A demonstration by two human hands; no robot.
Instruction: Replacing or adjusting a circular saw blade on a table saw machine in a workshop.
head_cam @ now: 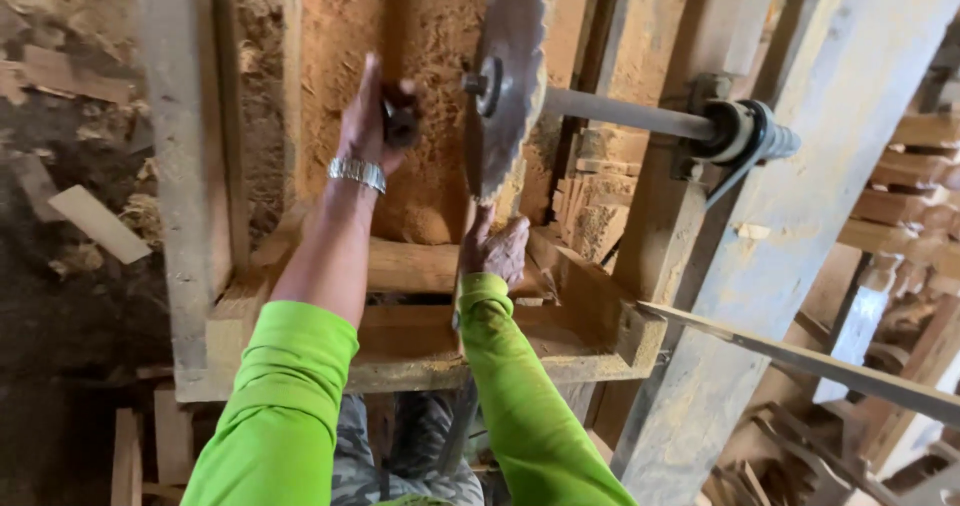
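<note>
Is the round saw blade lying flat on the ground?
No, the saw blade stands on edge on its metal shaft, above the sawdust.

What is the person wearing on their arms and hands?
Both arms wear bright lime-green long sleeves of smooth stretchy-looking cloth. The left sleeve is pushed up, baring the forearm; the right sleeve reaches the wrist. A shiny silver metal-link wristband circles the left wrist. The left hand and right hand are bare, with no gloves.

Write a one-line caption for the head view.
Left hand grips a dark tool beside a circular saw blade; right hand steadies the blade's lower edge.
</note>
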